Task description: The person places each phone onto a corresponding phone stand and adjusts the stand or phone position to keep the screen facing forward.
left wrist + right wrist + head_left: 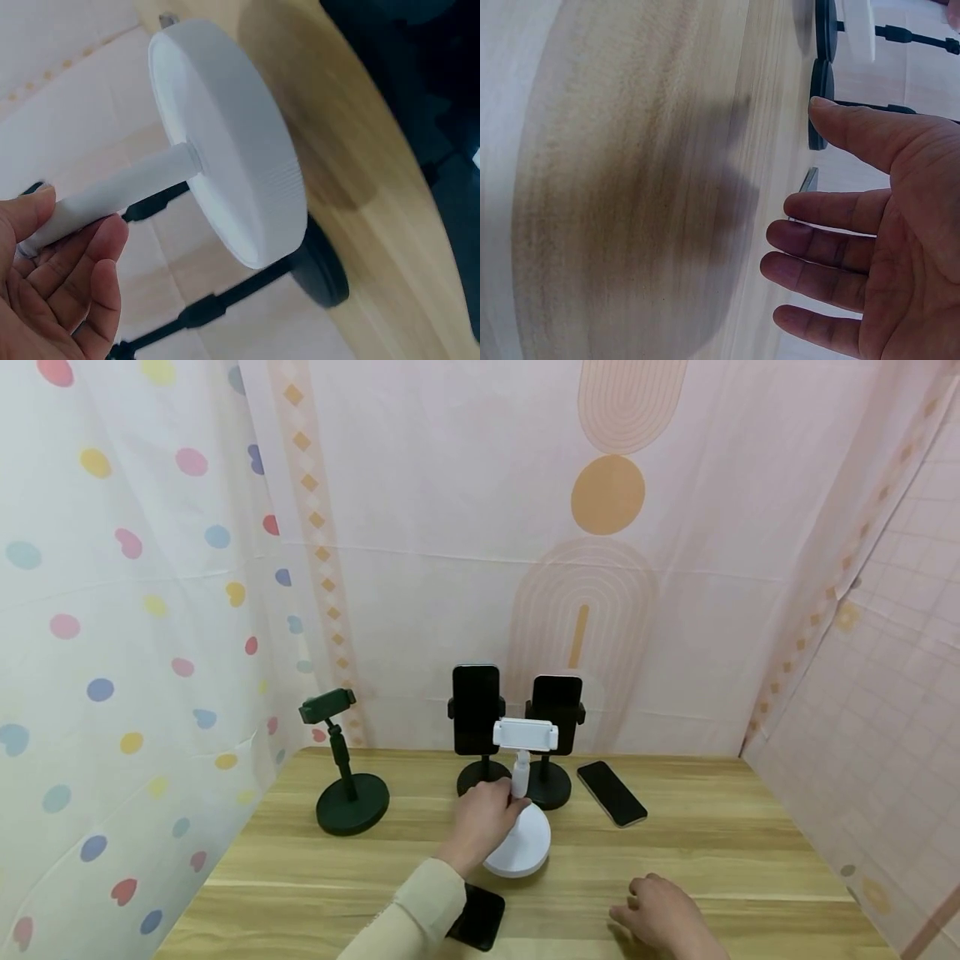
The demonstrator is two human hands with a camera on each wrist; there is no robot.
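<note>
My left hand (483, 820) grips the stem of a white phone stand (519, 847). In the left wrist view, thumb and fingers close round the white stem (124, 184), and the round base (232, 142) looks lifted, with a shadow on the wood behind it. The stand's empty clamp (525, 735) points up in front of two black phone stands. To the right, my right hand (663, 912) hovers over the table, holding nothing; its fingers (825, 244) are spread and relaxed in the right wrist view. A dark phone (480, 920) lies partly hidden by my left sleeve.
Behind the white stand, one phone (476, 710) and another phone (557, 702) sit upright in black stands. A dark green stand (352, 806) with an empty clamp is at the left. Another phone (612, 793) lies flat at right. Patterned curtains (420, 610) border the wooden table (712, 827).
</note>
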